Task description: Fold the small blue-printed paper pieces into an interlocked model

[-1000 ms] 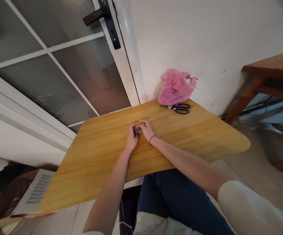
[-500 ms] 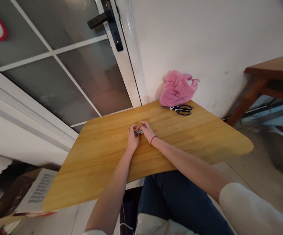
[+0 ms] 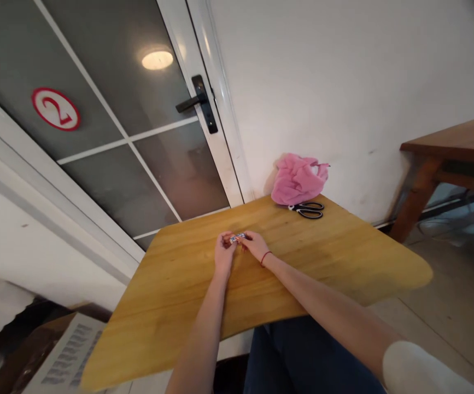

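Observation:
A small blue-and-white patterned piece [image 3: 237, 238] sits between my two hands over the wooden table [image 3: 171, 295]; its exact kind is too small to make out. My left hand [image 3: 224, 254] has its fingers closed on the left end of the piece. On the other end, my right hand [image 3: 256, 246], with a red cord at the wrist, pinches it with thumb and fingers. Farther back lie black-handled scissors [image 3: 308, 210], their blades hidden under a pink cloth bundle [image 3: 298, 179].
Behind the table are a white wall [image 3: 335, 71] and a glazed door [image 3: 158, 180] with a black handle [image 3: 204, 104]. A second wooden table [image 3: 458, 137] stands at right. A cardboard box [image 3: 62, 355] is on the floor at lower left.
The view has tilted up, so everything appears lower. My fingers have shifted on the patterned piece, and more of it shows between my hands.

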A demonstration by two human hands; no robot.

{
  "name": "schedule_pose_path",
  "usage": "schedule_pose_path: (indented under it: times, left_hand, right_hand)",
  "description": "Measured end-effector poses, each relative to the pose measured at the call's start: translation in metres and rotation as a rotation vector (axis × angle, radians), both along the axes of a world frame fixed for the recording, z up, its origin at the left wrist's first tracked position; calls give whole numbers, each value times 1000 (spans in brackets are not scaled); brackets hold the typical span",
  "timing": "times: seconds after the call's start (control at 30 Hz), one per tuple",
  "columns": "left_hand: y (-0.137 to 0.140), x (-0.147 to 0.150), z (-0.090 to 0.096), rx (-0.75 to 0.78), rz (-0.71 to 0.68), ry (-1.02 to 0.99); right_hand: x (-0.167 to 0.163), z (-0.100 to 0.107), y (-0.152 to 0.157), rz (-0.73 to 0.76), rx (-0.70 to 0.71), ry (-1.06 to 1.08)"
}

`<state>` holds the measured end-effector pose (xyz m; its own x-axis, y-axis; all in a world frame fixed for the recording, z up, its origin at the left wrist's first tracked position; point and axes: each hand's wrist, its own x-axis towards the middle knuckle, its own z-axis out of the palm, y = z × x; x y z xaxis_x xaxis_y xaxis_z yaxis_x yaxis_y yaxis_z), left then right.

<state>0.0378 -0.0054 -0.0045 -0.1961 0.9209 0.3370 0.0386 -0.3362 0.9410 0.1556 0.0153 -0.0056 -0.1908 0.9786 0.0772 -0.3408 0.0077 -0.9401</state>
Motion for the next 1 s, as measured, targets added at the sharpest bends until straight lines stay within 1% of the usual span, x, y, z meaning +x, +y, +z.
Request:
schedule_pose_path:
  times: [0.1, 0.2, 0.3, 0.4, 0.53, 0.63, 0.7, 0.77, 0.87, 1.0]
  left_hand:
    - [-5, 5, 6, -10, -57, -78]
    - [-11, 17, 9, -33, -110, -154]
    - [-10, 32, 9, -66, -108, -266]
    - [2, 45, 9, -159, -108, -412]
    - [21, 52, 9, -325, -183, -604]
    - [29, 54, 8, -374, -208, -763]
    - [31, 56, 5, -389, -210, -867]
    - [32, 57, 1, -401, -203, -957]
    - [34, 55, -5, -403, -170, -1072]
    - [38, 51, -13, -361, -121, -1188]
  right_hand:
    - [0, 3, -3, 37, -59, 97]
    - [-2, 4, -10, 78, -103, 149]
    - [-5, 2, -16, 81, -112, 134]
    - [-6, -2, -13, 37, -76, 68]
    - [-2, -5, -2, -76, 24, -134]
    - [4, -4, -1, -169, 141, -351]
    - [8, -4, -2, -203, 221, -512]
    - [12, -3, -4, -201, 281, -679]
    - [14, -1, -6, -152, 355, -894]
    - [14, 2, -9, -78, 422, -1058]
